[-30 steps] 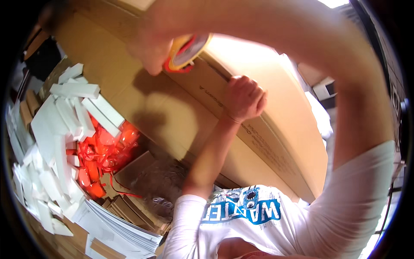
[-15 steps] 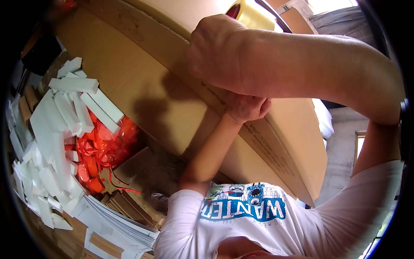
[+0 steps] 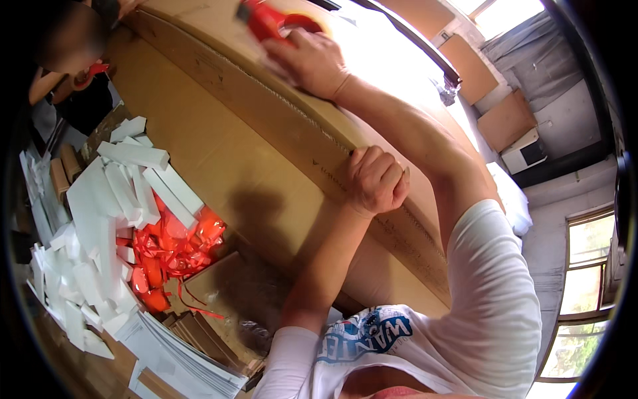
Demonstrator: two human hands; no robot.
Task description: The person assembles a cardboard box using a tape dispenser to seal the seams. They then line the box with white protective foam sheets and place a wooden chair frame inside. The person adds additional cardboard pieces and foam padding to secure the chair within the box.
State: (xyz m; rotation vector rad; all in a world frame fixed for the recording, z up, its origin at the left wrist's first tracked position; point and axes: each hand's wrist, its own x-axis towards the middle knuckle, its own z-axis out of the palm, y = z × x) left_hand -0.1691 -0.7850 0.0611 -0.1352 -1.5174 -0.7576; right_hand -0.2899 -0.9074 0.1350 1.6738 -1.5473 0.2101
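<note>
A large brown cardboard box [image 3: 219, 139] lies slantwise across the view, a ridged seam running along its upper edge. My left hand [image 3: 377, 179] is closed in a fist against that edge; what its curled fingers hold, if anything, is hidden. Farther up over the box's top, my right hand [image 3: 309, 63] grips a red tape dispenser [image 3: 269, 20] by its handle. The dispenser's dark front end points to the upper left and is slightly smeared by motion.
White foam strips [image 3: 100, 206] are heaped at the left, with red plastic straps [image 3: 173, 246] beside them. Below are stacked white sheets [image 3: 173, 352] and cardboard pieces [image 3: 199, 332]. Another person [image 3: 86, 100] stands at the far left with something red. A window [image 3: 585, 286] is at the right.
My right hand has swung up and away from my left, bringing the red tape dispenser into fuller view. My left hand stays at the box edge. Another person has come into view at the upper left.
</note>
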